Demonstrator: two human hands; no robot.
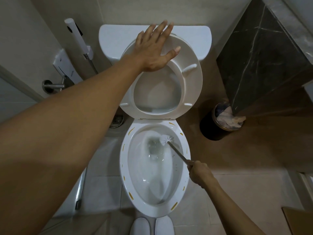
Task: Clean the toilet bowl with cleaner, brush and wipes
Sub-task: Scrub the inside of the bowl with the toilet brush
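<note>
Right hand (199,172) is fisted round the near end of the toilet brush (176,150); its long axis runs diagonally from that grip at the bowl's right rim up-left and down into the toilet bowl (169,205), white bristle head pointing at the water. Left hand (155,48) lies flat, fingers straight and spread, on the raised seat (191,82) against the tank (199,38), gripping nothing. Yellow-brown streaks (174,205) dot the rim; waste bin (218,126) stands on the floor at right.
</note>
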